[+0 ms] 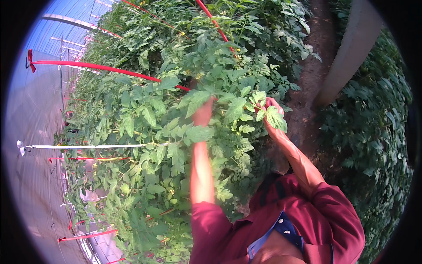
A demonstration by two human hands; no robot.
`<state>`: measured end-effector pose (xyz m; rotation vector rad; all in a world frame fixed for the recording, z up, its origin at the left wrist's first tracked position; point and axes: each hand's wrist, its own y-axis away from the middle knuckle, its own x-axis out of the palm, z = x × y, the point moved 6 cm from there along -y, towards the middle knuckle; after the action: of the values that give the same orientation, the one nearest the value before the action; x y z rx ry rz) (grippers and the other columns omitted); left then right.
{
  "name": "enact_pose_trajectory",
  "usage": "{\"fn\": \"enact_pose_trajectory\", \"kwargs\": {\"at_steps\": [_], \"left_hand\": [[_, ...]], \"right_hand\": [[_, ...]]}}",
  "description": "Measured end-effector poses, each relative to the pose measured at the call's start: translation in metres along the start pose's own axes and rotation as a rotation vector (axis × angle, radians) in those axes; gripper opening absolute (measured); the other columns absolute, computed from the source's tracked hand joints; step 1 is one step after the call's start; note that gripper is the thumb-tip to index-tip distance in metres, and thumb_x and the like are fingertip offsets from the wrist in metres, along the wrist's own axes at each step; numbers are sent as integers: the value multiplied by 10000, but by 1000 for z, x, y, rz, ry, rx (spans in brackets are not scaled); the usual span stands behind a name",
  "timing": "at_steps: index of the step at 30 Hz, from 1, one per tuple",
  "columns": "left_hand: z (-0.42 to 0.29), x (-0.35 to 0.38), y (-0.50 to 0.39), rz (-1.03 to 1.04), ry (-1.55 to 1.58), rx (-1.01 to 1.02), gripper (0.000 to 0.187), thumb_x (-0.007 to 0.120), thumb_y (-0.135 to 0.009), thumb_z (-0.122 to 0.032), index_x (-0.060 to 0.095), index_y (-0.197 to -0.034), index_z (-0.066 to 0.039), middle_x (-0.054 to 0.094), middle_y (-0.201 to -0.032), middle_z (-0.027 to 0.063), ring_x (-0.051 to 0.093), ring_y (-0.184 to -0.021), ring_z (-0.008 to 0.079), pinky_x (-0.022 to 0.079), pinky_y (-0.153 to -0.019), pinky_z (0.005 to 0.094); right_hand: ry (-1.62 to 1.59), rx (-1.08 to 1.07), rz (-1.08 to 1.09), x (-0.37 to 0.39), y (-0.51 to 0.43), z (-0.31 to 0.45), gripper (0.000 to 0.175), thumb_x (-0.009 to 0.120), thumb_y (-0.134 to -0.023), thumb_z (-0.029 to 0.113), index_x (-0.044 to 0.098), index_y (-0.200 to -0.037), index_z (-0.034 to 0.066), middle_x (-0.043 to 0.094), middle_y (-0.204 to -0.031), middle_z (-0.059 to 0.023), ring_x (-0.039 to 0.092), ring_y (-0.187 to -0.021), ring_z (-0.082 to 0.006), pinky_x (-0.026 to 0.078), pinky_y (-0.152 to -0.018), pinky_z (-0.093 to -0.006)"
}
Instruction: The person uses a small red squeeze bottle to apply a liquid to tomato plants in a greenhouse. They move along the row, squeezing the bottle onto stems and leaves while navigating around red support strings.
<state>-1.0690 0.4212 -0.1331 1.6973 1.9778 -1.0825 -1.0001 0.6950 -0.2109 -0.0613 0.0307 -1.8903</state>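
Both of my arms reach into a dense row of tomato plants. My left hand is in among the foliage close to a red string, and leaves cover its fingers, so its grip cannot be judged. At the aisle side of the row, my right hand has its fingers closed around the stalk of a tomato leaf. The broad green leaflets hang in front of the palm and hide part of the fingers. Small yellow flowers dot the plants.
A bare soil aisle runs along the right, with a pale, slanting post standing in it. Beyond is another row of plants. On the left, a white string and several red ones stretch from overhead. Plastic greenhouse sheeting lies behind them.
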Motion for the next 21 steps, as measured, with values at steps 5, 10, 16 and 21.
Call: {"fn": "enact_pose_trajectory", "kwargs": {"at_steps": [5,10,16,21], "left_hand": [[-13,-15,14,-49,84,-216,275,700,-936,-184,683,-1123,18,741,-966,131,700,-888,171,547,-786,305],[-30,8,20,136,-4,-199,247,660,-951,-218,712,-1116,-42,753,-935,140,722,-862,186,549,-776,312],[-31,79,0,354,576,-325,382,671,-963,-213,593,-1236,43,706,-1106,116,671,-924,167,529,-813,285],[-23,138,-41,197,222,-500,383,665,-967,-209,603,-1239,54,707,-1066,122,665,-904,148,528,-794,264]], "right_hand": [[-187,162,-178,-76,4,-10,206,693,-936,182,672,-1025,-2,702,-813,-62,649,-651,-110,536,-607,-257],[-288,223,-247,-107,-15,-28,205,691,-940,185,664,-990,-12,669,-781,-39,621,-636,-97,518,-576,-236],[-389,282,-178,-124,-77,-47,200,689,-938,167,657,-990,-24,681,-816,-60,631,-635,-110,513,-572,-238],[-377,314,-118,-154,-140,-49,199,687,-936,148,654,-1020,-29,691,-833,-70,645,-639,-125,512,-570,-245]]}}
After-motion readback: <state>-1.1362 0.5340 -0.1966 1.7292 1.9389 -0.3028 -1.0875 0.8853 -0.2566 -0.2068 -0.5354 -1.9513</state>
